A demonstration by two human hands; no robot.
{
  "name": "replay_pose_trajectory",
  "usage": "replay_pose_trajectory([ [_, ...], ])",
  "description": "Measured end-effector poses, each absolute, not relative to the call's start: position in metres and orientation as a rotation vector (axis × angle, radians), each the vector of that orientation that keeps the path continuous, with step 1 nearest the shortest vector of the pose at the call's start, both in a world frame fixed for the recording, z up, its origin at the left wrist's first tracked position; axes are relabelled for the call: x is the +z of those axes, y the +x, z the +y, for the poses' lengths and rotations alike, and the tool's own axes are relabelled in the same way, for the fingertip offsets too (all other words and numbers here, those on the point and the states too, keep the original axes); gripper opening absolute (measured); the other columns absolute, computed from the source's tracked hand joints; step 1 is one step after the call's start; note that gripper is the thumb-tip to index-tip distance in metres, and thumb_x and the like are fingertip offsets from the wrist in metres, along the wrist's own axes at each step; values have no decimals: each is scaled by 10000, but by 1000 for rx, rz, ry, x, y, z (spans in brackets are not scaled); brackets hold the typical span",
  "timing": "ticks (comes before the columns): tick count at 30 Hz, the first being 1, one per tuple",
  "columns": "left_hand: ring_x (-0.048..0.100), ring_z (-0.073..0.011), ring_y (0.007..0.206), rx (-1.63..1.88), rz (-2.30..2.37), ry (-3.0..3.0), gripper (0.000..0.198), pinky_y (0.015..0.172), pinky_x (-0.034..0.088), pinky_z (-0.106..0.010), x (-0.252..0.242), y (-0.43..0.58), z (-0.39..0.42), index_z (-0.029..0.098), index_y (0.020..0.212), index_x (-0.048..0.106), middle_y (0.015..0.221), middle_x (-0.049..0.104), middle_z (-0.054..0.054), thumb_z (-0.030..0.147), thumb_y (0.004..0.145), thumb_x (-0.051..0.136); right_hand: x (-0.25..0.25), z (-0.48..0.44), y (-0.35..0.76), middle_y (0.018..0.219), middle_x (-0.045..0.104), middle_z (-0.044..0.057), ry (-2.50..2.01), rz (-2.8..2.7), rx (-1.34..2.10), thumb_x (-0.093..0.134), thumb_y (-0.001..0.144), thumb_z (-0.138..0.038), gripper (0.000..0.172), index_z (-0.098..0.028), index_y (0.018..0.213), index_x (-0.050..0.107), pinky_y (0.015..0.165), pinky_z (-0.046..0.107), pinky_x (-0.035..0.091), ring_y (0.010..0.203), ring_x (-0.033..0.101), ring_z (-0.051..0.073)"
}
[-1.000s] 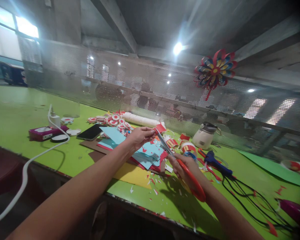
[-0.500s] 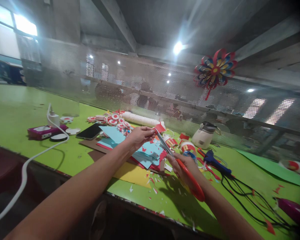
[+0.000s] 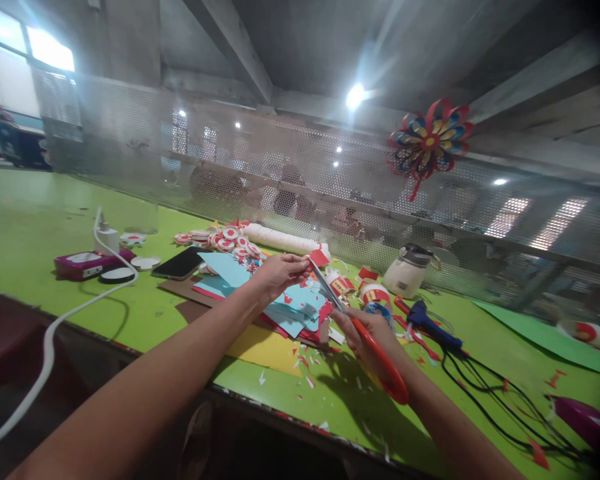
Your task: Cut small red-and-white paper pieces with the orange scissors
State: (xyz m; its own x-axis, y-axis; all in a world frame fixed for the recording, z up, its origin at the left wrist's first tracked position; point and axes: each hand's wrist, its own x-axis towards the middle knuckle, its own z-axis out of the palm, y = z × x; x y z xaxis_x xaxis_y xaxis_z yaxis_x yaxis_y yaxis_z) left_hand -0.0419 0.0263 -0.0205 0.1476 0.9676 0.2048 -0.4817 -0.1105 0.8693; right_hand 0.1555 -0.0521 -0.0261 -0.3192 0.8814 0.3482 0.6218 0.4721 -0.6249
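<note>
Right at the hub of the head view, which I'm taking as my clock's centre, both hands are up over the work! Containers first: toward three o'clock stands a pale jug point(image 3: 405, 275), dark lid on, contents hidden from me. Nearer on that bearing sits a red-and-white cup-like piece point(image 3: 375, 292), and I can't make out its inside.

Over to the scissors point(image 3: 383, 367): orange handles gripped in the right hand point(image 3: 383, 331), long axis running from five o'clock at the handles to eleven at the tips. Those tips come up right by a small piece of red paper point(image 3: 321, 257), pinched in the fingertips of the left hand point(image 3: 279, 277) above light-blue sheets point(image 3: 285, 320). How far the blades stand apart, I can't tell.

Edges! The near rim of the green table point(image 3: 35, 227) passes at six, paper scraps point(image 3: 310, 382) scattered inside it; the mesh screen point(image 3: 260, 160) walls off twelve. A blue glue gun point(image 3: 433, 327) crowds me between three and four. Ten has a pile of rings point(image 3: 231, 233), nine a dark phone point(image 3: 180, 263), and beyond that phone runs the widest stretch of green.
</note>
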Motion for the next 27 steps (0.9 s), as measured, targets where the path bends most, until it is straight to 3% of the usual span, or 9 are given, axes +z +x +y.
replay_pose_trajectory([
  [15,567,-87,590,1309,740,1079,39,609,447,-216,-16,-43,23,96,658,625,609,616,-49,91,688,650,-28,-51,156,428,360,-57,-1236,-2072,457,475,802,-479,362,-165,739,645,347,206,273,368,345,96],
  [19,567,-95,583,1281,832,1187,61,590,443,-226,-14,-46,22,105,643,612,606,611,-48,128,675,659,-23,-56,154,458,392,-39,-1241,-2072,432,452,810,-493,392,-179,626,600,368,207,286,412,378,107],
  [27,429,-81,397,1062,1234,1626,130,437,296,-218,-18,-65,32,120,450,602,411,551,-18,99,567,657,-22,-52,157,442,420,-40,-1290,-2029,391,439,786,-570,442,-202,559,529,457,245,325,431,405,132],
])
